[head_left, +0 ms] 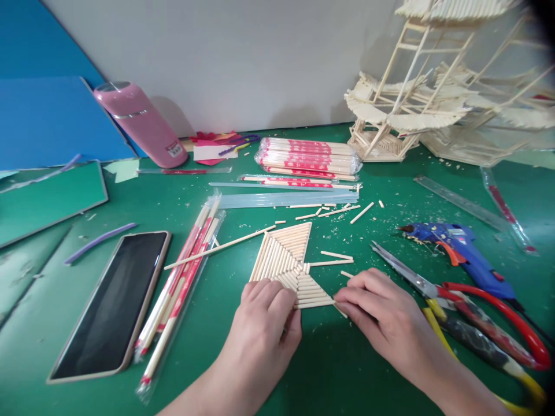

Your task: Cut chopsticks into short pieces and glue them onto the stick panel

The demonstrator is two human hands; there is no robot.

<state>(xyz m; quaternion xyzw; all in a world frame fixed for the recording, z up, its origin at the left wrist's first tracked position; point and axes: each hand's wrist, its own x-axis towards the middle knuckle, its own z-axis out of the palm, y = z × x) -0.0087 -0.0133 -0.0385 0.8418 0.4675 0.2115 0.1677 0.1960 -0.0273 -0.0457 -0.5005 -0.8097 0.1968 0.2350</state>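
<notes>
A flat panel of short wooden sticks (277, 254), laid in triangular sections, rests on the green table with its right side uncovered by sticks. My left hand (266, 323) has its fingers curled over the panel's near-left edge, gripping it against the table. At the panel's near-right corner, my right hand (385, 315) pinches a short wooden stick (341, 311) between thumb and fingers. Loose cut stick pieces (332, 263) lie just beyond that hand. One longer stick (221, 247) slants left from the panel's far corner across some wrapped chopsticks (182, 289).
At right lie scissors (407, 271), pliers with red and yellow handles (489, 335), a blue glue gun (463, 248) and a clear ruler (459, 202). A phone (113, 306) lies left. Behind are a pink bottle (143, 124), bundled chopsticks (307, 156) and a stick-built tower (403, 110).
</notes>
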